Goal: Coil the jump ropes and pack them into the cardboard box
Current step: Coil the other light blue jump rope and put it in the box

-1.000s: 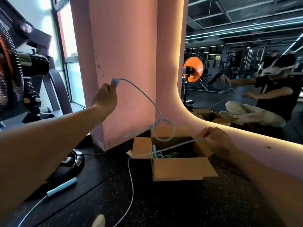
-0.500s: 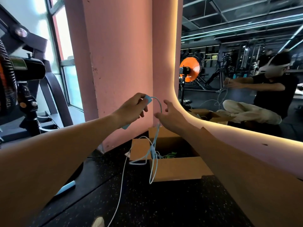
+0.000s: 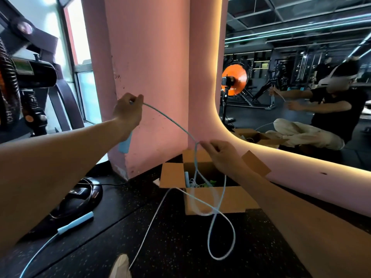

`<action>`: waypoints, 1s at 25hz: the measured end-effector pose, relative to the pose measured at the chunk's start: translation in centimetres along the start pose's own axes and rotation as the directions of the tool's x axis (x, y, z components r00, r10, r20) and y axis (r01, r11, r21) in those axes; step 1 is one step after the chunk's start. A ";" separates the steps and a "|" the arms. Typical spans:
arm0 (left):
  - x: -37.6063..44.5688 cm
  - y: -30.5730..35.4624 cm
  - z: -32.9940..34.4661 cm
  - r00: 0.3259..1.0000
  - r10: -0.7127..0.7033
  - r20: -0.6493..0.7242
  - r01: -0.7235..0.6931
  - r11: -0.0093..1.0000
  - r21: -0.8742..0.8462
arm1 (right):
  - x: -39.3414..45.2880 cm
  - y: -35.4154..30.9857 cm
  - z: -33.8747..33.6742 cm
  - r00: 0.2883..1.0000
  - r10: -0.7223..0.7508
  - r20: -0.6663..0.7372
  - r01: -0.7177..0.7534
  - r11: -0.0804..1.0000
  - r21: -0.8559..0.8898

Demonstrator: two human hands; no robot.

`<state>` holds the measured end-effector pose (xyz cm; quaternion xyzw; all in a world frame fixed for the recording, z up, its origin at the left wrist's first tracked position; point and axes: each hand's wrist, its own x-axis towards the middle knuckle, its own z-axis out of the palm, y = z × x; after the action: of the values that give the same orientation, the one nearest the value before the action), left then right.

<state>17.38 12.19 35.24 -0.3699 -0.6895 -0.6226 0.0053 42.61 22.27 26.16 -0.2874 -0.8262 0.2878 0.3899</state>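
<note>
Handle (image 3: 124, 144) half-hidden under left hand (image 3: 127, 111)

An open cardboard box (image 3: 214, 199) sits on the floor (image 3: 170, 247) before a pillar (image 3: 148, 77), a mirror (image 3: 301, 77) to its right. The left hand (image 3: 126, 111), raised left of the box, and the right hand (image 3: 222, 155), above it, stretch a jump rope (image 3: 170, 119) between them; its loops hang before the box. A second handle (image 3: 75, 222) lies on the floor at left, near a fan (image 3: 12, 85).
</note>
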 end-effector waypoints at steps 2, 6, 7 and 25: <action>-0.4 -0.1 0.7 0.983 -0.031 0.179 0.015 0.996 0.089 | 0.8 -0.9 -1.0 0.995 0.045 -0.092 -0.031 0.988 0.148; -5.0 -0.1 3.9 0.773 -0.158 0.614 0.171 0.985 0.039 | 2.7 -5.1 -2.0 0.988 0.095 -0.124 -0.050 0.944 0.326; -5.9 0.3 4.5 0.737 -0.142 0.661 0.216 0.976 -0.030 | 3.1 -5.6 -2.2 0.987 0.105 -0.121 -0.064 0.952 0.301; -8.9 5.2 8.6 0.779 -0.087 0.621 0.508 0.668 -0.544 | 2.6 -7.6 -5.9 0.950 0.212 -0.228 -0.164 0.963 0.213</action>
<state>30.47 14.83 33.61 -0.3820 -0.4334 -0.6907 -0.4350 44.05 20.50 35.88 -0.3599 -0.7080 0.3637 0.4869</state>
